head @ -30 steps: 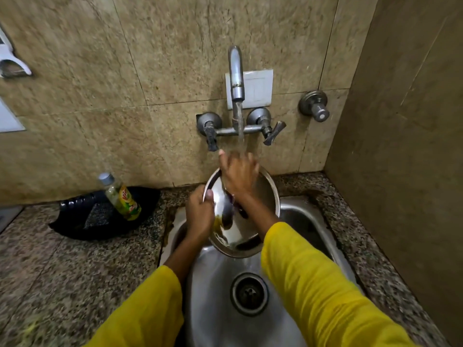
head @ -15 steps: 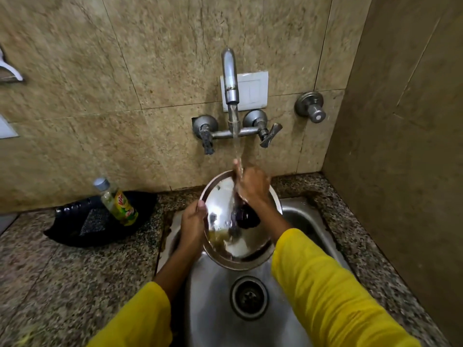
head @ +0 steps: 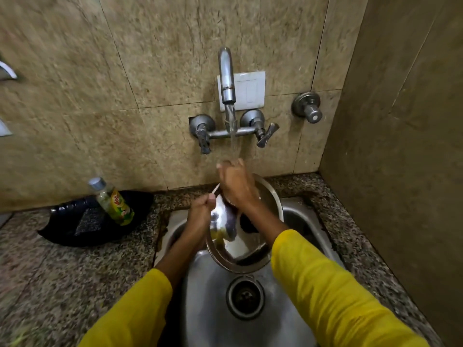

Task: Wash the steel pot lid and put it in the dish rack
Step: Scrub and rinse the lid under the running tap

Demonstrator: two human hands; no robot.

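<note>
The round steel pot lid is held tilted over the steel sink, shiny face toward me, with a dark knob near its centre. My left hand grips its left rim. My right hand presses flat on the lid's upper part, fingers reaching into the running water from the tap. The stream lands on my right fingers and the lid's top edge. No dish rack is in view.
A dish-soap bottle leans on a black tray on the granite counter at left. The sink drain lies below the lid. Tap handles and a wall valve are on the tiled wall; a side wall closes the right.
My right hand slid from the lid's centre up to its top under the stream. The lid turned more edge-on to the left. My left hand keeps its grip on the rim.
</note>
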